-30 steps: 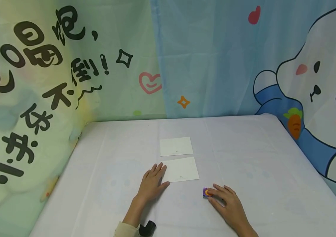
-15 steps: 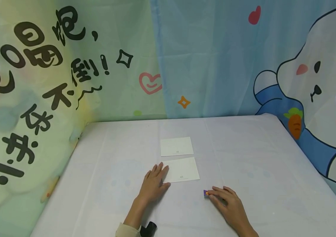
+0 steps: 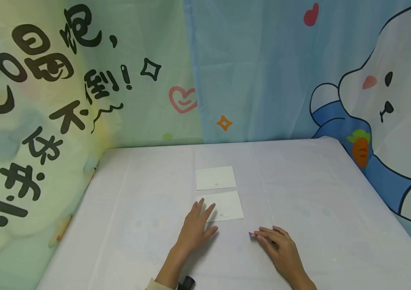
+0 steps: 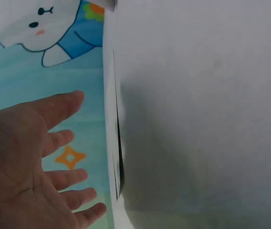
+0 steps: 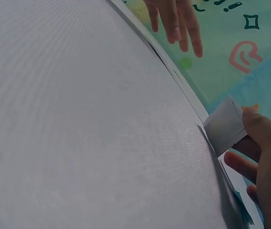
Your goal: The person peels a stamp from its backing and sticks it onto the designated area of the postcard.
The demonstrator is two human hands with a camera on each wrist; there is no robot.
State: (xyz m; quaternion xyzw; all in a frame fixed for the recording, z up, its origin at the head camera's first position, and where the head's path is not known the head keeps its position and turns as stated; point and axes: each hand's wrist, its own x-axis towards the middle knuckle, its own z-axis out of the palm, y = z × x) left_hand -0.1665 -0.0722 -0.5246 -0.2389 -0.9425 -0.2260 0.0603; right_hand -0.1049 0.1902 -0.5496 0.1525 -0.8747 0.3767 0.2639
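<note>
My right hand [image 3: 279, 251] pinches a small purple packet [image 3: 251, 234] between thumb and fingers at the table's near right. In the right wrist view the packet [image 5: 225, 126] shows a pale side with a serrated edge, and the thumb presses on its right corner. My left hand [image 3: 195, 227], with its fingers spread and loosely straight, is over the left part of the nearer white card [image 3: 227, 205]. In the left wrist view the left hand [image 4: 30, 167] holds nothing. A second white card [image 3: 215, 178] lies just beyond the first.
A white cloth covers the table [image 3: 147, 173]. Printed curtains [image 3: 256, 72] stand behind it and at both sides. Low in the right wrist view, a teal scrap [image 5: 243, 207] shows near my right hand; what it is I cannot tell.
My left hand has shifted to the right, with its fingers spread wider. The packet has tilted in my right hand, so less of its purple face shows.
</note>
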